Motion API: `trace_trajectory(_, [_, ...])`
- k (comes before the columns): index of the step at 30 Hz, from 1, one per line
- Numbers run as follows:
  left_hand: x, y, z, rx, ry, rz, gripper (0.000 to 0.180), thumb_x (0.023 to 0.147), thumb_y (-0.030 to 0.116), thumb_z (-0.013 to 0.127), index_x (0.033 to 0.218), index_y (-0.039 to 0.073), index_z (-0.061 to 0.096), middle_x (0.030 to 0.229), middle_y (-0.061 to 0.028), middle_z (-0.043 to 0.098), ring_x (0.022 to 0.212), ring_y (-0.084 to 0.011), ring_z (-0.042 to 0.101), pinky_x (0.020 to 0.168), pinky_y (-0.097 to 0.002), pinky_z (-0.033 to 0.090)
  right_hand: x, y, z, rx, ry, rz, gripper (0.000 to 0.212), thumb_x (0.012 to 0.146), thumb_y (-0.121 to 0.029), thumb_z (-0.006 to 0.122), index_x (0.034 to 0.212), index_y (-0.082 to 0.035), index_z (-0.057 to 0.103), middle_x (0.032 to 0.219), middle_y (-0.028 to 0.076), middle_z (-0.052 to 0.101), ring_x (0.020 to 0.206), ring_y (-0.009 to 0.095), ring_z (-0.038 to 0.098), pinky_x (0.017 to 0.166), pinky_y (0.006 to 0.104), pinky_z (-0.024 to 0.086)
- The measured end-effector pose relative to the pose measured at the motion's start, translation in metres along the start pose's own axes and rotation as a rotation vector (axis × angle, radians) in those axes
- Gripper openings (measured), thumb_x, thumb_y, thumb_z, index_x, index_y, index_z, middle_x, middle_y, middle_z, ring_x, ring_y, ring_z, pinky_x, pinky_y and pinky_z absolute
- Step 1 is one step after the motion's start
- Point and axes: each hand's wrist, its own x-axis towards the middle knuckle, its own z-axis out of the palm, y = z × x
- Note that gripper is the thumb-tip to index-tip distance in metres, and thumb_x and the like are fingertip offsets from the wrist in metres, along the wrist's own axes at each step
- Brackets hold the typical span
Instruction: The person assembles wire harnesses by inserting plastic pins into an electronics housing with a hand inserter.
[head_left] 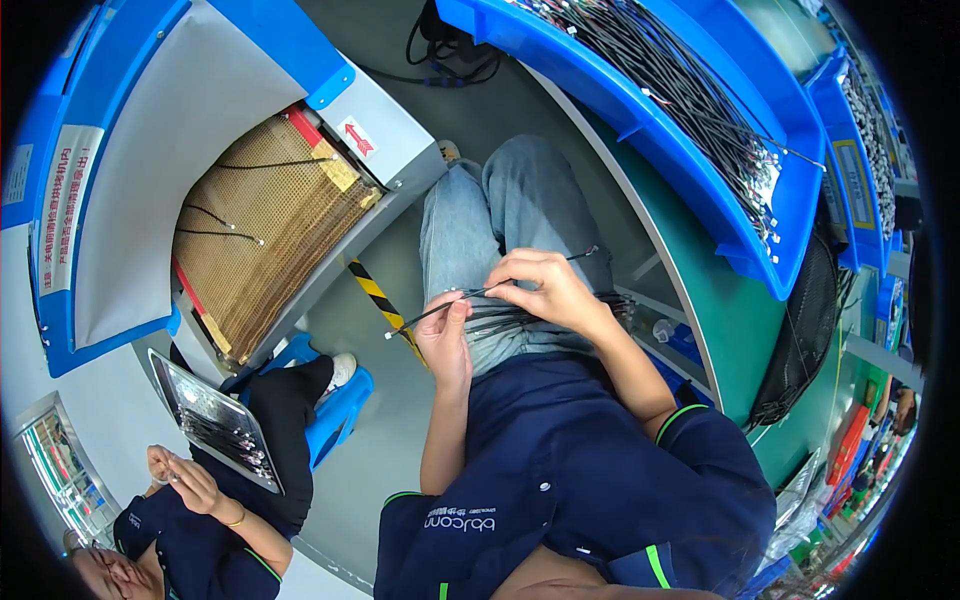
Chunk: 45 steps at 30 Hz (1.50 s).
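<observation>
Over my lap, my left hand (445, 335) and my right hand (545, 290) are close together, each with its fingers closed on a thin black cable (414, 321). The cable runs slantwise through both hands. One end, with a small white connector (389, 336), sticks out past my left hand; the other end (594, 251) reaches beyond my right hand. Below my hands, a bundle of similar black cables (515, 318) lies across my thighs. My fingers partly hide the bundle and the middle of the held cable.
At the left stands a blue-and-white machine with a brown mesh belt (270, 215) carrying a few black cables. A big blue bin (805, 130) of cables rests on the green table (745, 310) at right. A co-worker sits lower left with a cable tray (180, 375), near a blue stool (345, 420).
</observation>
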Motion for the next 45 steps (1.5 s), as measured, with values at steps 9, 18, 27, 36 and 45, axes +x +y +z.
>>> trace_trajectory(9, [0.000, -0.002, 0.000, -0.005, 0.000, 0.014, 0.014, 0.085, 0.001, 0.064, 0.098, -0.003, 0.063, 0.093, -0.0102, 0.064, 0.079, -0.0133, 0.061, 0.073, -0.0239, 0.049, 0.002, -0.005, -0.003, -0.096, -0.106, 0.063, 0.010, 0.076, -0.005, 0.069, 0.085, -0.001, 0.065, 0.082, 0.009, 0.065, 0.074, 0.024, 0.063, 0.066, 0.0315, 0.049])
trace_trajectory(18, [0.002, 0.000, -0.002, 0.051, -0.018, 0.023, 0.012, 0.084, 0.000, 0.064, 0.095, -0.003, 0.064, 0.095, -0.0092, 0.063, 0.078, -0.0127, 0.059, 0.072, -0.0236, 0.048, 0.002, 0.010, -0.004, 0.459, -0.237, 0.456, 0.015, 0.081, -0.008, 0.069, 0.094, 0.000, 0.070, 0.078, 0.004, 0.068, 0.073, 0.008, 0.060, 0.068, 0.0239, 0.047])
trace_trajectory(27, [0.002, -0.001, -0.002, 0.084, -0.044, 0.035, 0.012, 0.084, -0.001, 0.064, 0.095, -0.003, 0.064, 0.092, -0.0073, 0.061, 0.077, -0.0115, 0.057, 0.072, -0.0232, 0.047, 0.005, 0.016, -0.006, 0.619, -0.262, 0.537, 0.016, 0.080, -0.005, 0.070, 0.094, 0.001, 0.070, 0.079, 0.005, 0.069, 0.074, 0.008, 0.062, 0.069, 0.0209, 0.047])
trace_trajectory(36, [0.004, -0.002, -0.001, 0.076, -0.054, 0.012, 0.010, 0.083, -0.002, 0.064, 0.094, -0.003, 0.064, 0.092, -0.0073, 0.060, 0.077, -0.0116, 0.057, 0.072, -0.0235, 0.047, 0.006, 0.029, 0.000, 0.703, -0.273, 0.539, 0.009, 0.076, -0.002, 0.066, 0.085, 0.000, 0.068, 0.074, 0.002, 0.066, 0.069, 0.006, 0.059, 0.067, 0.0205, 0.046])
trace_trajectory(45, [0.006, -0.003, -0.010, 0.078, -0.002, 0.045, 0.011, 0.084, -0.001, 0.064, 0.095, -0.003, 0.064, 0.092, -0.0083, 0.061, 0.076, -0.0119, 0.058, 0.071, -0.0237, 0.048, 0.005, 0.025, 0.004, 0.480, -0.293, 0.478, 0.012, 0.079, -0.005, 0.068, 0.090, -0.001, 0.067, 0.078, 0.004, 0.067, 0.071, 0.005, 0.058, 0.063, 0.0230, 0.046])
